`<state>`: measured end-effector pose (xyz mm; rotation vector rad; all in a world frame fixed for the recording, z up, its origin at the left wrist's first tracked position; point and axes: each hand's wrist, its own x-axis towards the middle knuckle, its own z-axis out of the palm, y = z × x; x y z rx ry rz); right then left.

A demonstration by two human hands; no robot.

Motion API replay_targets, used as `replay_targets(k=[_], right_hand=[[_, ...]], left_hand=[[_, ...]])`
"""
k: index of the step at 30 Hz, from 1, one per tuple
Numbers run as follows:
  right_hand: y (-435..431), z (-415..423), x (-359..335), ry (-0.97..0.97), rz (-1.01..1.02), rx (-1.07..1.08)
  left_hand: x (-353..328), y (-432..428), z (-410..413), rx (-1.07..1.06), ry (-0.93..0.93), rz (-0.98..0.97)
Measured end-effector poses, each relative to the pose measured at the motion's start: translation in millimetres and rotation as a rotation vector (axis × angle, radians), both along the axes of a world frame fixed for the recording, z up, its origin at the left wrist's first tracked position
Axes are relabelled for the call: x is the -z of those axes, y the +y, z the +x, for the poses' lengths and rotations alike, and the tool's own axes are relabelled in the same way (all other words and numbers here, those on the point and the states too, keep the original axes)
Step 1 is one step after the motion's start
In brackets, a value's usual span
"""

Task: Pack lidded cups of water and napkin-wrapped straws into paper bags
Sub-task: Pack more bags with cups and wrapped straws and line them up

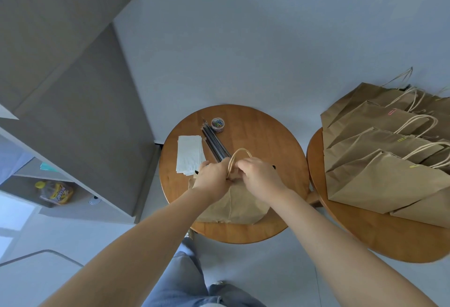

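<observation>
A brown paper bag [239, 205] stands on a round wooden table [272, 141], its twisted paper handles [239, 154] sticking up between my hands. My left hand [214, 176] grips the bag's top edge by the handles from the left. My right hand [259, 176] pinches the same top edge from the right. What is inside the bag is hidden. A stack of white napkins [190, 155] lies left of my hands, with a bundle of dark straws [214, 144] beside it.
A small jar of coloured paper clips [218, 124] stands at the table's far side. On a second round table [365, 238] to the right lie several closed paper bags [379, 175] with clips on their tops. Grey shelving [80, 111] rises at left.
</observation>
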<state>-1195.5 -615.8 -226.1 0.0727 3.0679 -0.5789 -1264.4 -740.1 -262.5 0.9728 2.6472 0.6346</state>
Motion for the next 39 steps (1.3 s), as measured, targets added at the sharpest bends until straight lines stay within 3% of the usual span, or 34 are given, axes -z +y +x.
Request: replay_targets(k=[7,14,19,22,24,26,29,30,32,36,38,39], right_hand=[[0,0,-1,0.103,0.075,0.02],[-16,13,12,0.383,0.233,-0.026],[-26,34,43,0.195,0.377,-0.089],[-17,36,29,0.376,0.197,-0.088],[-7,38,24,0.487,0.097,0.073],[4,39,16,0.312,0.103,0.2],[11,36,5,-0.255,0.297,0.129],[10,34,1,-0.321,0.344,0.106],[6,34,-8,-0.303,0.348,0.11],[-1,40,-22,-0.205,0.121,0.226],[-1,49,-33,-0.187,0.096,0.25],[-4,55,-40,-0.191,0.085,0.263]], left_hand=[[-4,0,-1,-0.074,0.016,0.143],[-5,1,0,-0.025,0.049,0.136],[-4,-6,1,-0.079,0.032,0.115],[-3,-7,2,-0.069,-0.008,0.147],[-3,-8,1,-0.049,-0.037,0.155],[-3,-12,2,-0.05,-0.034,0.162],[-9,-19,7,-0.021,0.006,0.211],[-12,-20,8,0.007,0.024,0.224],[-21,-23,6,0.077,0.048,0.241],[-48,-43,-9,0.111,0.093,0.311],[-52,-66,-15,-0.092,0.0,0.427],[-49,-81,-17,-0.236,-0.178,0.478]])
